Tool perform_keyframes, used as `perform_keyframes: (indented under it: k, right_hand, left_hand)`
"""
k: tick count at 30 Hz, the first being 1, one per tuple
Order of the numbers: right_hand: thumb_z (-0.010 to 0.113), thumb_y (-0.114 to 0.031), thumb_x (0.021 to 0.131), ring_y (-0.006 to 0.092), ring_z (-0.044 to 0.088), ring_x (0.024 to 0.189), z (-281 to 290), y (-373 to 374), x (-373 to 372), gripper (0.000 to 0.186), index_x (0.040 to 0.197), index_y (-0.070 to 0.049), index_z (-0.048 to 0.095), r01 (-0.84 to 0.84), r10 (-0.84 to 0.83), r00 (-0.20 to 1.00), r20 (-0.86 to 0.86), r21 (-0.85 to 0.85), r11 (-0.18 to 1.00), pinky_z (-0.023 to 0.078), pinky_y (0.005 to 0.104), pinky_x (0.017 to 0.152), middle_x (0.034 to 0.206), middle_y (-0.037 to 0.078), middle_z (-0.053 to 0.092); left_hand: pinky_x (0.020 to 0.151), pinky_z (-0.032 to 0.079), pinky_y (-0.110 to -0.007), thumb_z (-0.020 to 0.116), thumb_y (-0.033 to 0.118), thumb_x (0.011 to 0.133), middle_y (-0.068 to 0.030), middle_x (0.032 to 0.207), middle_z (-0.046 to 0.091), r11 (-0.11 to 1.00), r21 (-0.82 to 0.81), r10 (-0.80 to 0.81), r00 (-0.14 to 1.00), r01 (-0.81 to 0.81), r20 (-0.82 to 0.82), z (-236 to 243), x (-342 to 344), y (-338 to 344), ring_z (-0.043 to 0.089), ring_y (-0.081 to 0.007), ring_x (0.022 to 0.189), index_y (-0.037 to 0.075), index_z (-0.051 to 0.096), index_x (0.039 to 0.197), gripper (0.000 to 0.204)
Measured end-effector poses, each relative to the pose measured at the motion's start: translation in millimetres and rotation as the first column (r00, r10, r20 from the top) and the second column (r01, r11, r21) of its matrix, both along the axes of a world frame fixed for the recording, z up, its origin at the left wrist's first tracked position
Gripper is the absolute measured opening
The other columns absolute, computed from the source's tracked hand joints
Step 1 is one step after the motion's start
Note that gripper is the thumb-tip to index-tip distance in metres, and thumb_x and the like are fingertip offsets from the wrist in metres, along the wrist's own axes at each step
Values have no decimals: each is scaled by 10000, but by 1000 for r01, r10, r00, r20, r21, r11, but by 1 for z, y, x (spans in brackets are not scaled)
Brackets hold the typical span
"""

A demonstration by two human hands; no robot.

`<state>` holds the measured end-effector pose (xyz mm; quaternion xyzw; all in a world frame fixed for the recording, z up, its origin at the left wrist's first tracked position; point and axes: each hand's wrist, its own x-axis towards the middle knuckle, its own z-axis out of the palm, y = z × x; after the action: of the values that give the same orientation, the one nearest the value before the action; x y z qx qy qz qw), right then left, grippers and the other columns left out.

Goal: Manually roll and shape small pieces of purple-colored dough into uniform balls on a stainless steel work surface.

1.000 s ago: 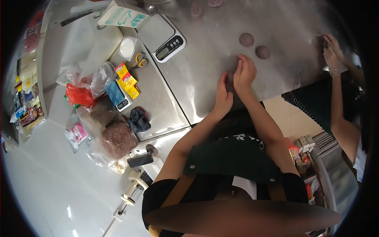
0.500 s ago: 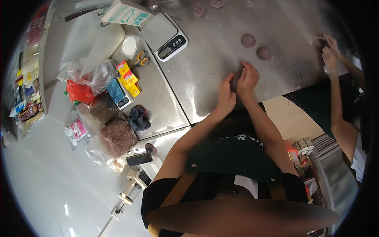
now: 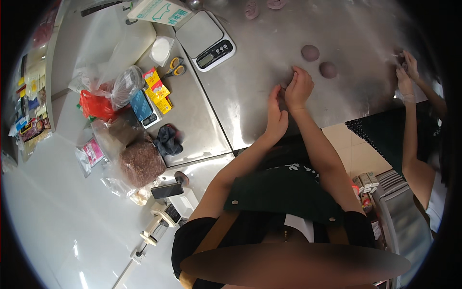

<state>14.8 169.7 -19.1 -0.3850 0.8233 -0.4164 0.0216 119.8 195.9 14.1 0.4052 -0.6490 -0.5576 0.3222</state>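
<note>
Cupped on the steel worktop, my left hand (image 3: 276, 115) and my right hand (image 3: 299, 89) curve around a piece of mauve dough (image 3: 284, 88), which their fingers mostly hide. My left palm faces inward; my right hand's fingers curl over from the other side. Just beyond them rest two smooth round mauve dough balls (image 3: 310, 52), separate from each other. Two rougher, folded pieces of similar dough (image 3: 251, 9) lie at the top edge of the view.
A scale (image 3: 211, 59), white carton (image 3: 156, 10) and scissors (image 3: 176, 68) are left of my hands. Farther left are bags (image 3: 142, 161), yellow packets (image 3: 156, 89) and a phone (image 3: 166, 190). At right, another person's hands (image 3: 406, 72) work on something small at the worktop.
My hands drew back slightly toward me, then moved forward again, staying cupped together. The other person's hands have changed position. The dough balls stay in place.
</note>
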Motion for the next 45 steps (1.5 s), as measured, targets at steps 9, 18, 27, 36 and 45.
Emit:
perform_keyframes:
  k: [9, 18, 27, 36, 45]
  right_hand:
    - [490, -133, 890, 266, 534, 1001, 10, -3, -4, 196, 1062, -95, 576, -51, 50, 999, 13, 42, 998, 368, 415, 833, 1037, 65, 607]
    - [521, -112, 868, 266, 532, 989, -8, 11, -6, 206, 1068, -118, 568, -26, 42, 990, -136, 121, 992, 374, 426, 816, 1059, 44, 594]
    - [518, -117, 871, 270, 537, 978, 7, 9, 0, 209, 1074, -115, 570, -70, 69, 997, 40, 23, 997, 374, 429, 808, 1049, 57, 595]
    - [512, -119, 869, 271, 545, 973, -9, 25, -5, 215, 1076, -103, 570, -78, 89, 992, -90, 114, 990, 379, 417, 807, 1036, 81, 602]
    - [513, -112, 868, 279, 551, 958, 1, 35, 0, 199, 1053, -91, 584, -69, 69, 998, -2, 22, 997, 383, 412, 803, 1024, 86, 602]
  left_hand:
    - [1112, 201, -385, 358, -98, 671, -227, 1392, 282, 991, 85, -109, 992, 104, 57, -11, 1, -21, 275, -331, 1319, -57, 221, 1378, 722]
    - [1118, 195, -380, 350, -111, 670, -210, 1406, 262, 997, 28, -76, 995, 74, 70, -5, 5, 0, 258, -307, 1335, -39, 201, 1397, 746]
    - [1107, 209, -390, 376, -102, 677, -251, 1388, 274, 993, 54, -107, 993, 105, 50, -3, 10, 11, 280, -365, 1304, -66, 213, 1378, 720]
    - [1123, 181, -379, 352, -114, 677, -214, 1416, 244, 980, 150, -144, 985, 130, 91, -13, 10, -6, 263, -319, 1332, -56, 207, 1388, 728]
    - [1113, 199, -386, 357, -115, 673, -231, 1389, 289, 992, 93, -83, 996, 80, 31, -2, 12, 27, 282, -339, 1313, -52, 229, 1382, 724]
